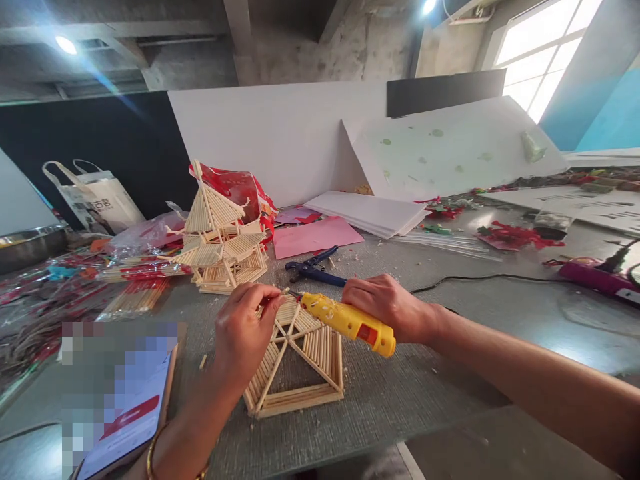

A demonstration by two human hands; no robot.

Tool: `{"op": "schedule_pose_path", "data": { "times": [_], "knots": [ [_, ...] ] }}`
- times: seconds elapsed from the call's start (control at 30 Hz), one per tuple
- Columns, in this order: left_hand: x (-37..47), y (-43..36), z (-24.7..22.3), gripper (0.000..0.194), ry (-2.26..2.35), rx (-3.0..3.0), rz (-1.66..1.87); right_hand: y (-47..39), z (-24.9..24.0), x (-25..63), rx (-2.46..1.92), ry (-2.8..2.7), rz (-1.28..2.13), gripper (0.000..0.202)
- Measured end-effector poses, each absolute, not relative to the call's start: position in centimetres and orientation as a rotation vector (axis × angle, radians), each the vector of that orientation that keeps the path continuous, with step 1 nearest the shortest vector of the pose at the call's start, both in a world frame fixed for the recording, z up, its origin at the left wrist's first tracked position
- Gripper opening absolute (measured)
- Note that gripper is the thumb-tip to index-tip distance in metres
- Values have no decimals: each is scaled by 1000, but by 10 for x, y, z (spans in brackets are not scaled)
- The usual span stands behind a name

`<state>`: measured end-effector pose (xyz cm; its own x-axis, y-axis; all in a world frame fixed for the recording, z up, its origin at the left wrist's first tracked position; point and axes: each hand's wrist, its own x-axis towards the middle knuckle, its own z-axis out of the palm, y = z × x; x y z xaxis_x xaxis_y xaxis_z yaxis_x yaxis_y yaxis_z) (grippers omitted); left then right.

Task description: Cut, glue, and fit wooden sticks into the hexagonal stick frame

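Observation:
A yellow hot glue gun (pixel 345 319) is gripped in my right hand (pixel 383 303), its nozzle pointing left. The fingers of my left hand (pixel 250 320) are pinched close to the nozzle tip; a small pale piece, perhaps a stick end, shows at the fingertips. Below both hands lies a hexagonal frame of wooden sticks (pixel 303 400), with spokes meeting at a hub. Some of its wedges are filled with rows of sticks, while the front one is open. My left hand covers part of the frame's far left side.
Behind my left hand stands a stick pagoda model (pixel 215 233). Blue-handled pliers (pixel 313 263) lie past the frame. A tablet (pixel 130 407) is at the left, near bundled sticks (pixel 135 297). Pink paper (pixel 320 237), white boards (pixel 370 210) and a purple power strip (pixel 600 280) lie farther out.

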<state>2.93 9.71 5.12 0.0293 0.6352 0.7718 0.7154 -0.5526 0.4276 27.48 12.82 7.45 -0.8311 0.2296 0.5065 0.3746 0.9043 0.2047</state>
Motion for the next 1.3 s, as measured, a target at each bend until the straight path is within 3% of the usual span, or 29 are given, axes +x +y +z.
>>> {"op": "schedule_pose_path", "data": {
  "times": [0.13, 0.33, 0.43, 0.67, 1.1, 1.3],
  "knots": [
    [30, 97, 58, 12, -1700, -2202, -1959, 134, 71, 276, -543, -2484, -505, 15],
    [24, 108, 65, 16, -1790, -1824, -3486, 138, 68, 277, -630, -2396, -603, 17],
    [23, 112, 64, 7, -1741, -1508, -3824, 130, 68, 271, -518, -2433, -590, 22],
    [29, 110, 63, 9, -1572, -1303, -4075, 118, 67, 262, -405, -2481, -538, 26],
    [33, 109, 62, 17, -1628, -1245, -4107, 117, 70, 265, -440, -2487, -541, 23],
    [34, 108, 60, 9, -1584, -1328, -4103, 118, 69, 264, -442, -2487, -520, 23]
  ]
}}
